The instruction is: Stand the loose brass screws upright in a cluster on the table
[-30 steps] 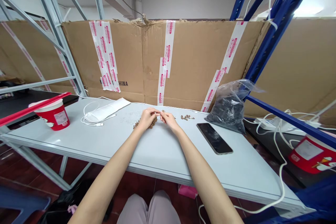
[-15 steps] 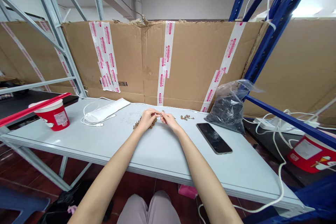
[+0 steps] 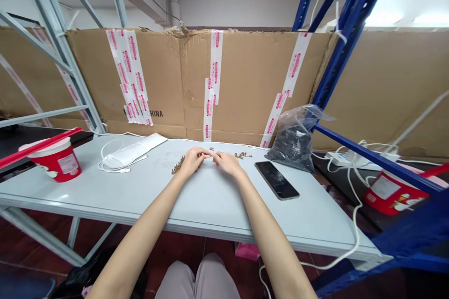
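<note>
My left hand [image 3: 192, 160] is closed in a pinch over the middle of the table, beside a pile of small brown pieces [image 3: 177, 166] that it partly covers. Fingertips nearly meeting it, my right hand [image 3: 226, 162] is also pinched; whatever lies between the fingers is too small to name. Just beyond the fingertips is a tiny brown piece [image 3: 211, 149]. A looser group of small brown pieces [image 3: 242, 155] lies right of my right hand. Left of the pile, tiny clear bits [image 3: 167, 159] are scattered.
A phone [image 3: 277, 180] and a bag of black material [image 3: 293, 142] are on the right of the grey table [image 3: 126, 196]. To the left are a white packet with a cable [image 3: 135, 150] and a red cup [image 3: 63, 161]. Cardboard [image 3: 168, 74] walls the back.
The view has shifted slightly to the right. My right hand has turned more palm-down, and a tiny brown piece now shows on the table beyond the fingertips.
</note>
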Demonstrator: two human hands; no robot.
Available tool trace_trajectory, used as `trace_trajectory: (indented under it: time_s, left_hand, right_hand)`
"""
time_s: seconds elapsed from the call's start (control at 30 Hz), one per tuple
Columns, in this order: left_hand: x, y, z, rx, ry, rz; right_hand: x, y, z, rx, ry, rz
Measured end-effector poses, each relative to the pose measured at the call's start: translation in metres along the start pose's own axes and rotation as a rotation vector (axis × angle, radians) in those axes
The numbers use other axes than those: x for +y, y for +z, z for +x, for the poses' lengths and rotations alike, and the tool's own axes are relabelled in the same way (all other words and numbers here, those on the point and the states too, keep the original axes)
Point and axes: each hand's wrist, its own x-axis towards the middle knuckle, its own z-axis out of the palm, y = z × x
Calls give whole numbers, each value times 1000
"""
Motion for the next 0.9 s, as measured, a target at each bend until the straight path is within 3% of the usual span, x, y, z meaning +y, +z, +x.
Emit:
trace_trajectory:
  time_s: [0.07, 0.2, 0.23, 0.3, 0.4, 0.67, 0.9]
  left_hand:
    - [3, 2, -2, -43, 19, 39]
    - [8, 10, -6, -133, 125, 167]
    - [9, 13, -6, -144, 147, 203]
    - [7, 19, -6, -158, 172, 272]
    - [2, 28, -5, -165, 158, 360]
    - [-5, 29, -9, -176, 134, 486]
    - [-3, 7, -10, -7, 81, 577]
  right_hand:
    - [1, -25, -22, 180, 68, -337]
    - [26, -74, -82, 543, 299, -650]
    - [35, -82, -95, 552, 386, -672]
    - [52, -92, -115, 439, 528, -656]
    - [68, -92, -125, 332, 557, -641]
    - [72, -79, -111, 429, 592, -642]
    - [74, -86, -110, 475, 604, -543]
